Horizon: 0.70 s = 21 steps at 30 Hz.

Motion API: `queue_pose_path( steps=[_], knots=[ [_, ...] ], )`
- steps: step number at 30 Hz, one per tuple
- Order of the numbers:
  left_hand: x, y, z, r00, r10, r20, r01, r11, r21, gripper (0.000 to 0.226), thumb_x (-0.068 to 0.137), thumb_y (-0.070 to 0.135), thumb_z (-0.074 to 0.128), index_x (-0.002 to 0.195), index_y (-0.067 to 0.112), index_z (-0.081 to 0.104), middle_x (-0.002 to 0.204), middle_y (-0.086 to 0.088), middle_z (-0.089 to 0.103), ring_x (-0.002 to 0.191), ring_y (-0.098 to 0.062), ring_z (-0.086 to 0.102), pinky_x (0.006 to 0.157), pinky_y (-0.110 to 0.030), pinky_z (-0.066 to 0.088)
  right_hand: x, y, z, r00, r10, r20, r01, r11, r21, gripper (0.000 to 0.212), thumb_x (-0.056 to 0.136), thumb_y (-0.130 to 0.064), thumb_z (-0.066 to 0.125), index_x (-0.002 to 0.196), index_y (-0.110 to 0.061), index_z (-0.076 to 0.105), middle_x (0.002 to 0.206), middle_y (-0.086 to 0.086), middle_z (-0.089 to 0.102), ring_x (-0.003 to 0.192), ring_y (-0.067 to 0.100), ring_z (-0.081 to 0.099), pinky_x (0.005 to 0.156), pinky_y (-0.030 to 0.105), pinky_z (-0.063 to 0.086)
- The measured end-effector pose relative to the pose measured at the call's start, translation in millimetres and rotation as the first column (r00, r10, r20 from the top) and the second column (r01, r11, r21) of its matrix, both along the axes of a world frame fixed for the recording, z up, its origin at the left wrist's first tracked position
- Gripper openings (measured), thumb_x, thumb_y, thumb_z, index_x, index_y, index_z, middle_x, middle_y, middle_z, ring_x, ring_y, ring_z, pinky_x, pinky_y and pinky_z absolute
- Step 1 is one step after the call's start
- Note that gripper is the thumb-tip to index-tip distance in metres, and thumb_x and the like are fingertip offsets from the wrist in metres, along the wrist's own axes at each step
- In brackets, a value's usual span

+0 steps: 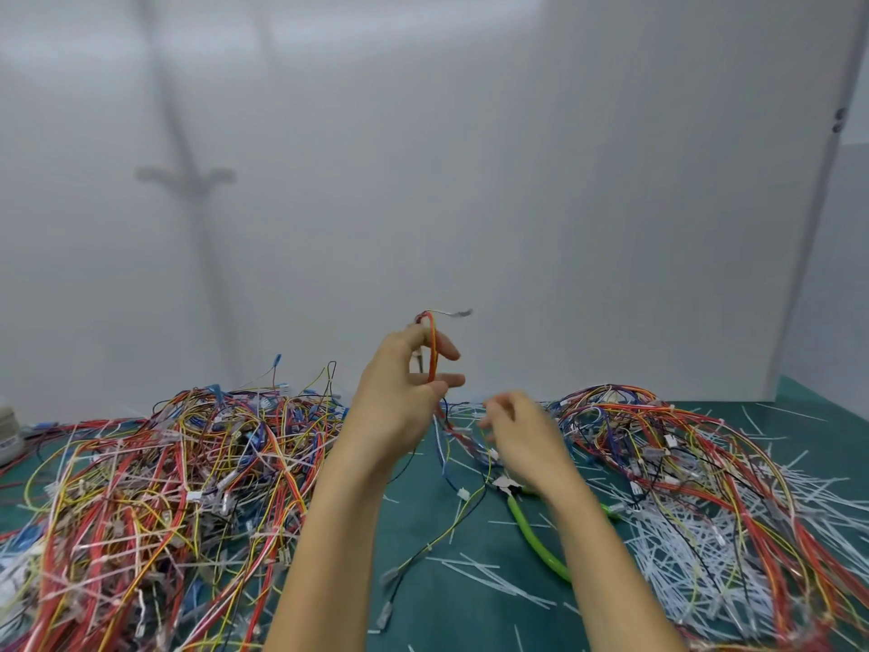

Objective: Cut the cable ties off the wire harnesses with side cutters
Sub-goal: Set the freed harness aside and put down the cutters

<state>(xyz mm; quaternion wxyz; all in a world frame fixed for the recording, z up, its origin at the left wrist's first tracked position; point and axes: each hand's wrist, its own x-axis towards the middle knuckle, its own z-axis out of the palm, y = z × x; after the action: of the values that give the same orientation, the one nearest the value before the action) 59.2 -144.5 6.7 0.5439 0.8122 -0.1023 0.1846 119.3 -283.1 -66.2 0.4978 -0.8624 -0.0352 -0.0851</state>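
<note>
The cutters (529,534) lie on the mat (423,614), probably set down to free both hands. Just beyond them the right hand (522,435) is blurred, fingers loosely bent, and I cannot tell if it holds anything. Farther, up-left of the cutters, the left hand (399,402) pinches a harness (431,352) aloft, likely to find its ties.

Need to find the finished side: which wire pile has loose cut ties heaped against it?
The right pile: loose white cut ties lie heaped along its near side. The left pile has no such heap beside it.
</note>
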Motion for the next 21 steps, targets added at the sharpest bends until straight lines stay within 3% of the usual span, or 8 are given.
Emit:
queue_pose_path(
  steps=[2,4,6,8,12,16,19,21],
  knots=[
    [-2,1,3,0.996,-0.092,0.016,0.091,0.996,0.024,0.040,0.081,-0.023,0.050,0.089,0.014,0.063,0.119,-0.004,0.065,0.086,-0.005,0.073,0.064,-0.008,0.046,-10,4,24,0.993,0.117,-0.012,-0.103,0.913,0.396,0.034,0.106,-0.027,0.039,0.111,-0.005,0.065,0.101,0.009,0.072,0.085,0.024,0.066,0.076,0.036,0.055],
    [-6,2,6,0.972,-0.233,-0.012,0.233,0.970,0.068,0.038,0.078,-0.025,0.053,0.086,0.008,0.070,0.096,-0.009,0.075,0.084,-0.005,0.072,0.066,-0.008,0.048,-22,3,45,0.964,0.264,0.013,-0.207,0.724,0.658,0.046,0.106,-0.038,0.036,0.104,-0.006,0.069,0.099,0.011,0.076,0.081,0.022,0.071,0.075,0.033,0.058],
    [-8,2,7,0.938,-0.341,-0.062,0.347,0.924,0.160,0.037,0.077,-0.024,0.057,0.094,0.003,0.076,0.093,-0.010,0.077,0.088,-0.007,0.071,0.079,-0.017,0.055,-31,-3,58,0.921,0.388,0.035,-0.252,0.524,0.814,0.057,0.103,-0.050,0.035,0.105,-0.002,0.068,0.099,0.014,0.076,0.086,0.023,0.074,0.081,0.036,0.059],
    [-7,2,5,0.933,-0.345,-0.105,0.361,0.895,0.263,0.039,0.077,-0.020,0.062,0.096,0.009,0.079,0.090,-0.006,0.077,0.084,-0.003,0.067,0.082,-0.017,0.055,-35,-11,65,0.902,0.431,0.038,-0.247,0.441,0.863,0.061,0.100,-0.053,0.039,0.112,0.001,0.064,0.104,0.017,0.075,0.090,0.026,0.073,0.082,0.036,0.060],
    [-3,-2,-1,0.913,-0.298,-0.279,0.389,0.842,0.374,0.041,0.081,-0.014,0.062,0.099,0.019,0.079,0.085,0.003,0.078,0.079,0.003,0.069,0.067,-0.010,0.051,-39,-19,69,0.957,0.288,0.012,-0.165,0.512,0.843,0.039,0.105,-0.038,0.041,0.104,-0.005,0.063,0.082,0.005,0.077,0.051,0.014,0.062,0.055,0.027,0.053],
    [6,1,-10,0.867,-0.251,-0.432,0.410,0.851,0.328,0.049,0.087,-0.016,0.043,0.119,0.010,0.070,0.110,-0.007,0.074,0.096,-0.010,0.071,0.082,-0.019,0.056,-43,-19,70,0.949,0.301,0.094,-0.285,0.690,0.665,0.035,0.108,-0.025,0.036,0.097,-0.003,0.061,0.058,0.002,0.063,0.036,0.010,0.036,0.042,0.024,0.039],
    [13,3,-11,0.921,-0.142,-0.361,0.170,0.984,0.046,0.046,0.091,-0.011,0.034,0.121,0.004,0.065,0.101,-0.009,0.072,0.083,-0.016,0.071,0.073,-0.022,0.058,-52,-15,74,0.884,0.442,0.151,-0.462,0.780,0.421,0.031,0.107,-0.019,0.037,0.092,-0.005,0.060,0.058,0.002,0.054,0.036,0.008,0.035,0.042,0.022,0.034],
    [15,4,-9,0.923,-0.209,-0.323,0.081,0.927,-0.367,0.031,0.098,0.003,0.038,0.114,-0.004,0.064,0.080,-0.010,0.072,0.062,-0.016,0.069,0.057,-0.023,0.057,-57,-11,74,0.809,0.567,0.154,-0.587,0.766,0.263,0.030,0.107,-0.017,0.039,0.091,-0.007,0.062,0.061,0.004,0.054,0.039,0.009,0.038,0.045,0.023,0.034]
  ],
)
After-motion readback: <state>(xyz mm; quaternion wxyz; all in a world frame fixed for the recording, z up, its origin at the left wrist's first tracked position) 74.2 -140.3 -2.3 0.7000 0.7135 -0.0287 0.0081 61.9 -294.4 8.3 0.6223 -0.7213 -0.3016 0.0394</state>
